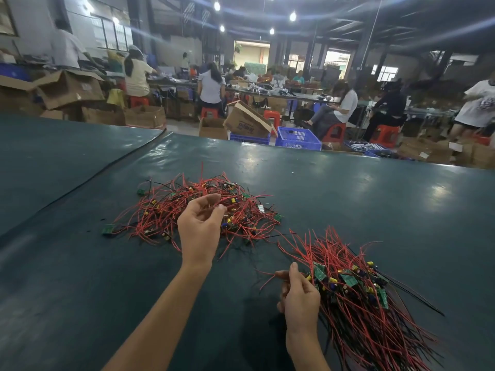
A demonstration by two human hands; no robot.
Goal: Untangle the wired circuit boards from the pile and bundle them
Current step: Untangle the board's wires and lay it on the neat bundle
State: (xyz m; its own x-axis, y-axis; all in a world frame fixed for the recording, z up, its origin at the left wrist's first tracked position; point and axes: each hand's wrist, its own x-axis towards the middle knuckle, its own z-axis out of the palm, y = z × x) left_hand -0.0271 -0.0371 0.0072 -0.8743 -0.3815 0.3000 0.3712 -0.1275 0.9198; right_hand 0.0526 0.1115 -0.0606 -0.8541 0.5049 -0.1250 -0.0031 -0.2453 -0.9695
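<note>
A tangled pile (pixel 187 207) of small green circuit boards with red and black wires lies on the dark green table (pixel 348 188) ahead of me. My left hand (pixel 199 228) hovers over the pile's near edge, thumb and fingers pinching a red wire. To the lower right lies a gathered bundle (pixel 364 295) of boards, its wires running roughly the same way. My right hand (pixel 298 295) sits at the bundle's left side, fingers curled round some of its wires and boards.
A seam (pixel 88 178) in the table cover runs diagonally at the left. Beyond the table's far edge stand blue crates (pixel 297 136), cardboard boxes (pixel 246 121), red stools and several seated workers at other benches.
</note>
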